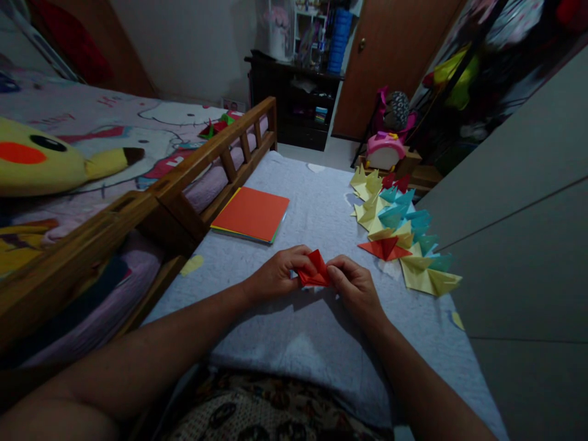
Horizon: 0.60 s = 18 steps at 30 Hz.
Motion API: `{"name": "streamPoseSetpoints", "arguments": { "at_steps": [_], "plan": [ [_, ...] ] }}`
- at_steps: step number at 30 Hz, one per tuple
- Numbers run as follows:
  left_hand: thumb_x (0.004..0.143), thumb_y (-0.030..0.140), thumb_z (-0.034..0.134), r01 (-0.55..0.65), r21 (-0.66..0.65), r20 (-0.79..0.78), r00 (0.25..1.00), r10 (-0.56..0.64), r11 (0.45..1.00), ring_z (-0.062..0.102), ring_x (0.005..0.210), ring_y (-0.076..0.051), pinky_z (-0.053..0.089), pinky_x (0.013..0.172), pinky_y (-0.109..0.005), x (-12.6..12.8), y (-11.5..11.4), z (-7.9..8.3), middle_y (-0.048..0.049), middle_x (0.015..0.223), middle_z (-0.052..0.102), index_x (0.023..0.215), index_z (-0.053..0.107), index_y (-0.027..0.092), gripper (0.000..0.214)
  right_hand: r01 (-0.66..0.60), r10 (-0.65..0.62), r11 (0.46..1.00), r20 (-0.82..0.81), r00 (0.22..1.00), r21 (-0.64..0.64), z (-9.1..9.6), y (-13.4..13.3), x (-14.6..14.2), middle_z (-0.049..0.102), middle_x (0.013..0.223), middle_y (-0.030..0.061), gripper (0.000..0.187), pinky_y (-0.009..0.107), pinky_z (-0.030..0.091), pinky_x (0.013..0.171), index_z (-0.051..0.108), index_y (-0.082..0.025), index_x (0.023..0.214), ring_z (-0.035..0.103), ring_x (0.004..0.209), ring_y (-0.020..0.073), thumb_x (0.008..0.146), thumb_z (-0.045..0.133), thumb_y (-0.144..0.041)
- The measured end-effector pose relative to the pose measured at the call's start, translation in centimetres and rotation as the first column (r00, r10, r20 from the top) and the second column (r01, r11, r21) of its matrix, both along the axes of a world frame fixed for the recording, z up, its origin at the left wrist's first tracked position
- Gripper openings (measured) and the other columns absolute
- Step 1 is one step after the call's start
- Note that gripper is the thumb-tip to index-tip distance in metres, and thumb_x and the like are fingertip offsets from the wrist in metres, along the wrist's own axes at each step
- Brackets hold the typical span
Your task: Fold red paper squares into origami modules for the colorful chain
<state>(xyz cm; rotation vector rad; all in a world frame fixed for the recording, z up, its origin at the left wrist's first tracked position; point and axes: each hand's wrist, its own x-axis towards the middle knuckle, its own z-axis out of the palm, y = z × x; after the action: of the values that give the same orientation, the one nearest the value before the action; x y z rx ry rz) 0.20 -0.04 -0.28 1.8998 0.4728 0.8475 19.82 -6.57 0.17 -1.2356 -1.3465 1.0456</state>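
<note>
A small piece of folded red origami paper (318, 269) is held between my two hands, just above the pale sheet. My left hand (280, 272) grips its left side, with the fingers curled over the folds. Thumb and forefinger of my right hand (356, 283) pinch its right edge. Beyond my hands to the left lies a stack of coloured paper (252, 214), orange-red on top. On the right sit rows of folded paper figures, among them a red one (384, 247), a yellow one (427, 272) and a teal one (397, 199).
A wooden bed rail (215, 147) runs along the left, with a patterned bed and a yellow plush toy (41, 156) behind it. A grey cabinet (519, 245) borders the right side. Past the far edge stand a pink toy (384, 152) and a dark shelf (294, 101).
</note>
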Motion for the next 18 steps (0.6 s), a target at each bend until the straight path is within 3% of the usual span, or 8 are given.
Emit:
{"name": "streamPoseSetpoints", "arguments": {
  "at_steps": [5,12,18],
  "plan": [
    [0.084,0.019,0.072,-0.005,0.020,-0.025,1.000,0.005,1.000,0.059,0.086,-0.016,0.048,0.081,-0.031,-0.02,-0.21,0.45,-0.0034,0.091,0.062,0.084,0.075,0.022,0.005,0.034,-0.037,0.998,0.051,0.998,0.052,0.29,-0.02,-0.03,0.061,0.074,0.0001,0.017,0.028,0.041,0.063,0.070,-0.021,0.080,0.053,0.068,0.0149,0.089,0.062,-0.032],
    [0.084,0.022,0.072,-0.017,0.037,-0.045,0.999,0.019,0.999,0.059,0.088,-0.017,0.048,0.082,-0.032,-0.02,-0.29,0.69,-0.0046,0.095,0.063,0.084,0.076,0.022,0.004,0.075,-0.076,0.997,0.054,0.996,0.014,0.19,0.04,-0.03,0.057,0.066,-0.0012,0.020,0.027,0.039,0.057,0.069,-0.021,0.078,0.050,0.062,0.0140,0.090,0.063,-0.036],
    [0.084,0.022,0.071,-0.061,-0.100,0.018,0.998,0.063,0.993,0.061,0.085,-0.017,0.047,0.080,-0.032,-0.05,0.18,0.87,-0.0045,0.089,0.064,0.087,0.075,0.019,0.005,0.024,-0.031,0.997,-0.088,0.996,-0.079,0.21,-0.15,-0.08,0.055,0.061,-0.0041,0.022,0.025,0.038,0.051,0.068,-0.020,0.092,0.048,0.052,0.0116,0.088,0.065,-0.042]
  ]
}}
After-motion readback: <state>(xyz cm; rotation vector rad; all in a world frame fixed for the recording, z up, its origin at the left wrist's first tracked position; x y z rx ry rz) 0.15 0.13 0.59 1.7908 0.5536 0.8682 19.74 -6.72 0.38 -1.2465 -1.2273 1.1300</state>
